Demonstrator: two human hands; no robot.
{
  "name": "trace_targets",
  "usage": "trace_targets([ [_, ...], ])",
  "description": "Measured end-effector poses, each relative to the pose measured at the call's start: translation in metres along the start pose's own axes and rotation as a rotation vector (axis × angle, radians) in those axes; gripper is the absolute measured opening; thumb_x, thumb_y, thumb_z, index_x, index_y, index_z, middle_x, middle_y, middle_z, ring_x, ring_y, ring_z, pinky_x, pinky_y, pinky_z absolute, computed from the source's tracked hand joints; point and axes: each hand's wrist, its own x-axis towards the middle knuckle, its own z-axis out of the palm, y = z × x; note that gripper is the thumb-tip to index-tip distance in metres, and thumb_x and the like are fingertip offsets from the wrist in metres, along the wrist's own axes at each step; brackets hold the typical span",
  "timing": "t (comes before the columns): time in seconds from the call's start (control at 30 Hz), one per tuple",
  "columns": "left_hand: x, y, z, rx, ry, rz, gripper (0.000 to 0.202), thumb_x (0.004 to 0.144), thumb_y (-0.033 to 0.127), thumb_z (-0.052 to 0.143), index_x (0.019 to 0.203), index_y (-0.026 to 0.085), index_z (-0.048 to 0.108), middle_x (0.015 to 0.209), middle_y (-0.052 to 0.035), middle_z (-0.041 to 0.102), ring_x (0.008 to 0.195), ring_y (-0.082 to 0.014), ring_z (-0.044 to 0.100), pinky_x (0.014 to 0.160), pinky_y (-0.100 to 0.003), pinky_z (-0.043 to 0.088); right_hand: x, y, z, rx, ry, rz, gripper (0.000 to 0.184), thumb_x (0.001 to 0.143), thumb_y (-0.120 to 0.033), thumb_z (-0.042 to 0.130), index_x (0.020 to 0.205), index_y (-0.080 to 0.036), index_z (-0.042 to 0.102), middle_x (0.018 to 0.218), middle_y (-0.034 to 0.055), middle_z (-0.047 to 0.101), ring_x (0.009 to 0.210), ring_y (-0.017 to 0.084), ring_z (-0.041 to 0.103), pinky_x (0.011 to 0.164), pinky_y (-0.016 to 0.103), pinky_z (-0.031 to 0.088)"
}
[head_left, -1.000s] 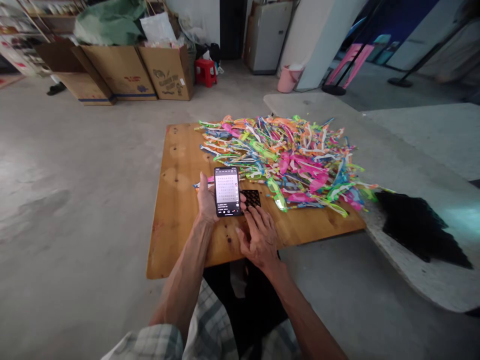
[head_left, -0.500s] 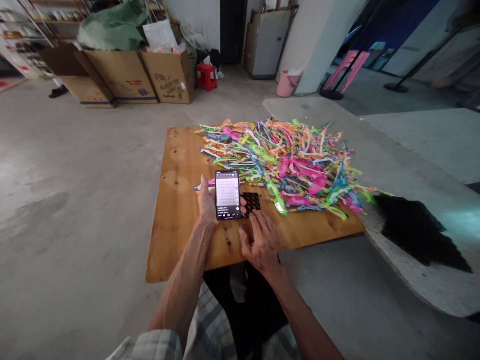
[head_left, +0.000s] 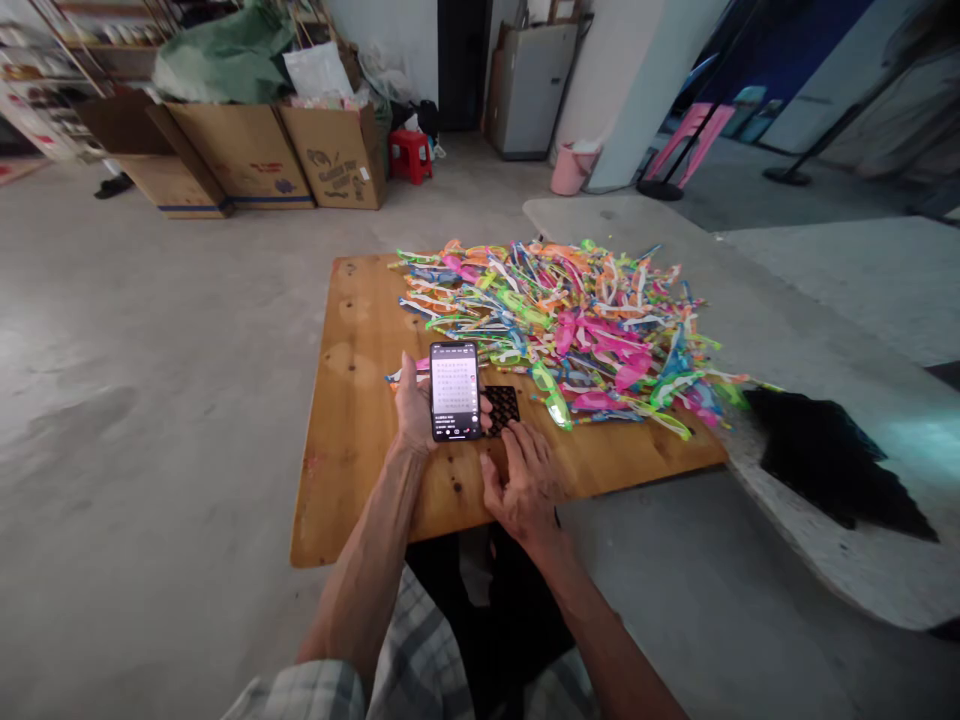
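Observation:
My left hand (head_left: 414, 408) is wrapped around a smartphone (head_left: 454, 390), thumb on its left edge and fingertips showing at its right. The phone is upright with a lit screen that shows rows of characters. My right hand (head_left: 521, 485) rests near the front edge of the wooden board (head_left: 360, 480), fingers loosely bent and apart, holding nothing I can see. Just beyond its fingertips lies a dark patterned flat piece (head_left: 502, 408), partly covered by the phone and left fingers. A heap of bright plastic toy glasses (head_left: 555, 310) spreads over the board's far right part.
The board lies over a grey stone-like slab (head_left: 810, 540), on which black sheets (head_left: 840, 455) lie at right. Cardboard boxes (head_left: 337, 155), a red stool (head_left: 410, 155), a pink bucket (head_left: 574, 168) and a grey cabinet (head_left: 536, 90) stand behind on the concrete floor.
Both hands and the phone keep nearly the same pose. The whole view has shifted very slightly.

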Motion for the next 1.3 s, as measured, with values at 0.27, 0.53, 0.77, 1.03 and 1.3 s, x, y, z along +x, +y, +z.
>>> trace_targets([
  [0.27,0.0010,-0.0001,-0.0017,0.011,-0.029,-0.003,0.107,0.087,0.084,0.004,0.120,0.004,0.068,0.088,-0.0229,0.074,0.079,-0.0349,0.074,0.069,-0.047,0.060,-0.0004,0.0010,0.0007,-0.026,-0.043,-0.007,0.041,0.094,-0.031,0.054,0.126,-0.007,0.059,0.131,0.0207,0.062,0.129,0.035,0.051,0.109,0.056,0.044],
  [0.53,0.0015,-0.0003,-0.0038,0.055,-0.045,0.005,0.108,0.086,0.083,0.003,0.122,0.004,0.067,0.089,-0.0232,0.074,0.079,-0.0351,0.074,0.069,-0.047,0.060,0.0015,-0.0009,-0.0013,-0.034,-0.037,0.007,0.039,0.095,-0.031,0.054,0.124,-0.006,0.061,0.129,0.0193,0.064,0.126,0.034,0.052,0.106,0.055,0.045],
  [0.77,0.0015,-0.0016,-0.0040,0.034,-0.048,0.008,0.106,0.087,0.083,0.005,0.119,0.003,0.067,0.089,-0.0232,0.074,0.079,-0.0353,0.074,0.069,-0.047,0.060,0.0017,-0.0013,-0.0019,-0.034,-0.018,0.012,0.038,0.095,-0.031,0.054,0.122,-0.006,0.062,0.127,0.0187,0.065,0.123,0.034,0.054,0.105,0.053,0.046],
  [1.03,0.0024,-0.0019,-0.0082,0.009,-0.067,0.000,0.104,0.088,0.082,0.006,0.118,0.004,0.067,0.090,-0.0214,0.074,0.080,-0.0337,0.074,0.070,-0.045,0.060,0.0005,0.0012,0.0002,-0.019,0.022,0.007,0.039,0.092,-0.031,0.057,0.123,-0.007,0.062,0.128,0.0191,0.065,0.123,0.035,0.054,0.105,0.055,0.047],
  [1.3,0.0009,-0.0012,0.0006,-0.005,-0.017,-0.027,0.108,0.087,0.083,0.003,0.118,0.002,0.068,0.091,-0.0238,0.074,0.080,-0.0351,0.074,0.070,-0.047,0.059,-0.0001,0.0024,0.0015,-0.012,0.014,0.012,0.037,0.094,-0.032,0.056,0.122,-0.008,0.062,0.127,0.0188,0.065,0.123,0.035,0.054,0.104,0.056,0.048],
])
